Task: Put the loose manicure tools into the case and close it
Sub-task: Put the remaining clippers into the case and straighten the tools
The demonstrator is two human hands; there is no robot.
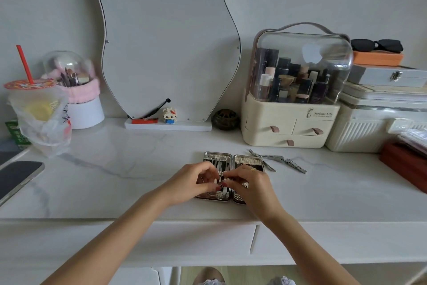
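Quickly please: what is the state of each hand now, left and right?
Left hand: fingers pinched over the open case; what it holds cannot be told.
Right hand: the same, pinched; contents hidden.

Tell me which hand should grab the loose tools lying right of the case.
Right hand: the loose tools lie on its side of the open case, so the left hand would have to cross over.

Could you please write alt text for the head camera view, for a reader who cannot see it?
Two bare hands, left and right, meet over an open silver metal manicure case on a white marble-look tabletop, fingers pinching a small tool. Loose silver metal clippers and nippers lie just right of the case, before a cream cosmetics organiser with a clear dome.
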